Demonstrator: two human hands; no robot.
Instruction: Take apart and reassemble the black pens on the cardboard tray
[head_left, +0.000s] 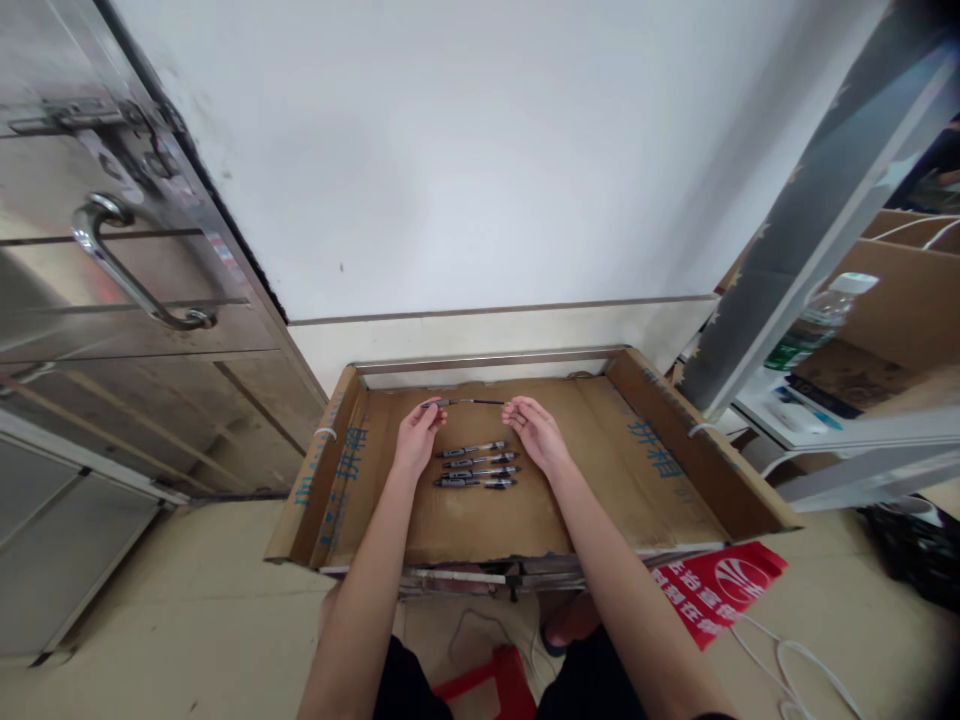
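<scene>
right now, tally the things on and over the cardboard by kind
pens lying in a row on the cardboard: 4
thin dark rod, maybe a pen refill, held at its ends by the left hand and right hand: 1
total: 5

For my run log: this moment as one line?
left hand: grip on held pen, one end | right hand: grip on other end | near: four pens in row on cardboard tray
</scene>
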